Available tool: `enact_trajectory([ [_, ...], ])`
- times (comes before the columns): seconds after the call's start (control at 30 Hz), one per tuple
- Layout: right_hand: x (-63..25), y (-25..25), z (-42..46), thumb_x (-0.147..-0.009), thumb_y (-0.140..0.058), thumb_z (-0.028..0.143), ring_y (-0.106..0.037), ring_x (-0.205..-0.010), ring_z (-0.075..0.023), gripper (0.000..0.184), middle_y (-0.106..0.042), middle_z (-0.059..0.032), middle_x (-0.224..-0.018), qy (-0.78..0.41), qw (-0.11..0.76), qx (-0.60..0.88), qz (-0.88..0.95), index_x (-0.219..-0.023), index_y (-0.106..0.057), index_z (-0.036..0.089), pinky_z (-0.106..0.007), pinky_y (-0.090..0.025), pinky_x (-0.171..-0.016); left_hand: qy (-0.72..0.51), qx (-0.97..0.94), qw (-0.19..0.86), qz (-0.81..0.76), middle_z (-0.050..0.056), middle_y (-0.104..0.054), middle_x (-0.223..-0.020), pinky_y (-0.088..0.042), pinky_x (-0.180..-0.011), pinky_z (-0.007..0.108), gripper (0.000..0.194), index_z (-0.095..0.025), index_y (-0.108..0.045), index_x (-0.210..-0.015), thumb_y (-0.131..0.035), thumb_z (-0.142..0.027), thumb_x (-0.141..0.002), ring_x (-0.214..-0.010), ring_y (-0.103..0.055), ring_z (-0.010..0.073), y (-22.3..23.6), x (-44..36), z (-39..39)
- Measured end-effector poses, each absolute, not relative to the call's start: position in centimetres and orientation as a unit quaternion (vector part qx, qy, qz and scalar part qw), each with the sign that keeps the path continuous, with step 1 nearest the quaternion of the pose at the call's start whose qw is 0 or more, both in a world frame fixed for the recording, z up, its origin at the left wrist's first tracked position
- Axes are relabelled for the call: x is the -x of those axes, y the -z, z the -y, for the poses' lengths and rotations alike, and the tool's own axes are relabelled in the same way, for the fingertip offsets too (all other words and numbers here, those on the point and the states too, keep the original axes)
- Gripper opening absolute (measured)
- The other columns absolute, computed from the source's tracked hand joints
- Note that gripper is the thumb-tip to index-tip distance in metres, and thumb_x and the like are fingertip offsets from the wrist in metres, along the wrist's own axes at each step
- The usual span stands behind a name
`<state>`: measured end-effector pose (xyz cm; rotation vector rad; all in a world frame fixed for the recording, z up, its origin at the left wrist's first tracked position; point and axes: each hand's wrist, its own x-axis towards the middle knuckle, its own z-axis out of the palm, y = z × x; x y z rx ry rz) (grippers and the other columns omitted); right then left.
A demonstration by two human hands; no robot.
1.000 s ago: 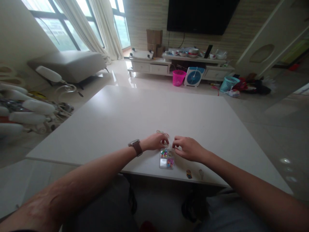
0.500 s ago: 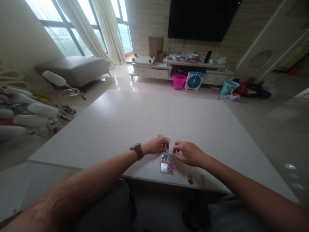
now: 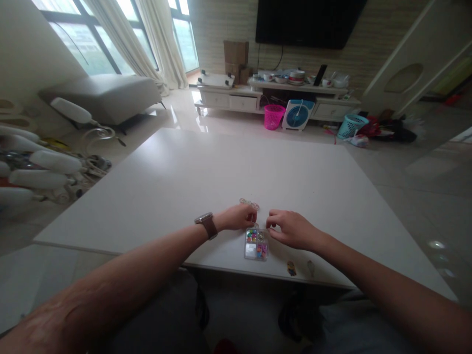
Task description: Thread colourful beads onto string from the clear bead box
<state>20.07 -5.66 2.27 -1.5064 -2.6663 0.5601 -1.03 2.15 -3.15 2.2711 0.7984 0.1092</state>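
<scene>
A small clear compartment box (image 3: 251, 252) lies near the front edge of the table. Two of its sections hold bright coloured pieces, a third holds small pale or metallic bits, and one shows white. My left hand (image 3: 239, 217), with a watch on its wrist, is closed in a pinch just above the box's far end. Beyond it lies a row of thin clear and pinkish rings (image 3: 249, 203). My right hand (image 3: 293, 229) is curled at the box's far right corner, thumb and fingers pressed together. Whatever either hand pinches is too small to make out.
On the white table (image 3: 206, 172), a yellow-and-blue cartoon figure piece (image 3: 291, 268) and a pale, thin, drop-shaped piece (image 3: 310, 268) lie near the front edge, right of the box. White chair backs (image 3: 55, 161) stand at the left. A pink basket (image 3: 273, 117) and fan (image 3: 297, 115) stand beyond.
The head view has tipped down slightly, so the whole scene sits a little higher. Both hands stay by the far end of the box, with only slight finger movement.
</scene>
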Motion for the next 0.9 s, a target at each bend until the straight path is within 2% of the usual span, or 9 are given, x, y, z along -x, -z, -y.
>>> enact_trajectory([
  [0.13, -20.1, -2.2, 5.5, -0.088, -0.056, 0.024, -0.057, -0.075, -0.0143, 0.015, -0.064, -0.0014, -0.089, -0.182, 0.016, 0.486, 0.854, -0.088, -0.071, 0.022, -0.025, -0.034, -0.067, -0.049, -0.884, 0.351, -0.305, 0.001, -0.065, -0.072, -0.038, -0.059, 0.022, 0.008, -0.016, -0.070, -0.082, -0.063, -0.016, -0.078, -0.063, -0.056, 0.0119, 3.1, 1.1, -2.1],
  [0.27, -20.0, -1.7, 5.1, -0.088, -0.055, 0.024, -0.059, -0.077, -0.0147, 0.017, -0.066, -0.0016, -0.091, -0.186, 0.016, 0.496, 0.848, -0.089, -0.072, 0.022, -0.025, -0.035, -0.068, -0.064, -0.891, 0.350, -0.281, 0.001, -0.065, -0.080, -0.041, -0.065, 0.022, 0.023, -0.019, -0.072, -0.099, -0.064, -0.014, -0.078, -0.069, -0.058, 0.0119, 2.9, 1.1, -1.9],
  [0.33, -19.9, -1.4, 4.9, -0.088, -0.053, 0.023, -0.059, -0.078, -0.0149, 0.020, -0.066, -0.0024, -0.092, -0.189, 0.007, 0.497, 0.847, -0.090, -0.073, 0.022, -0.025, -0.035, -0.068, -0.059, -0.897, 0.355, -0.258, 0.001, -0.065, -0.082, -0.042, -0.068, 0.022, 0.026, -0.020, -0.074, -0.102, -0.061, -0.012, -0.080, -0.070, -0.058, 0.0113, 2.8, 1.1, -1.8],
  [0.43, -19.9, -1.0, 4.8, -0.088, -0.052, 0.023, -0.059, -0.078, -0.0150, 0.021, -0.066, -0.0031, -0.092, -0.193, -0.008, 0.494, 0.848, -0.090, -0.073, 0.022, -0.025, -0.035, -0.068, -0.049, -0.901, 0.356, -0.243, 0.001, -0.063, -0.078, -0.041, -0.068, 0.022, 0.028, -0.021, -0.076, -0.098, -0.057, -0.009, -0.081, -0.067, -0.056, 0.0109, 2.7, 1.0, -1.8],
  [0.63, -20.4, -0.9, 4.9, -0.089, -0.053, 0.025, -0.058, -0.077, -0.0151, 0.020, -0.067, -0.0036, -0.091, -0.201, -0.019, 0.502, 0.841, -0.089, -0.073, 0.021, -0.025, -0.036, -0.067, -0.017, -0.911, 0.323, -0.256, 0.003, -0.066, -0.082, -0.042, -0.068, 0.025, 0.018, -0.018, -0.073, -0.084, -0.059, -0.008, -0.077, -0.072, -0.058, 0.0146, 2.6, 1.1, -2.0],
  [0.77, -20.7, -0.9, 4.9, -0.088, -0.054, 0.026, -0.057, -0.074, -0.0144, 0.020, -0.067, -0.0030, -0.090, -0.205, -0.010, 0.500, 0.841, -0.088, -0.073, 0.021, -0.025, -0.036, -0.067, 0.016, -0.919, 0.281, -0.277, 0.007, -0.067, -0.089, -0.043, -0.068, 0.028, 0.012, -0.016, -0.069, -0.081, -0.058, -0.011, -0.080, -0.073, -0.058, 0.0172, 2.7, 1.4, -1.8],
  [0.9, -20.5, -0.9, 4.7, -0.088, -0.054, 0.025, -0.057, -0.074, -0.0141, 0.019, -0.066, -0.0025, -0.089, -0.209, 0.004, 0.495, 0.843, -0.087, -0.073, 0.021, -0.024, -0.036, -0.067, 0.022, -0.925, 0.256, -0.282, 0.011, -0.066, -0.093, -0.043, -0.070, 0.030, 0.015, -0.014, -0.065, -0.078, -0.052, -0.012, -0.085, -0.072, -0.058, 0.0180, 2.4, 1.6, -1.6],
])
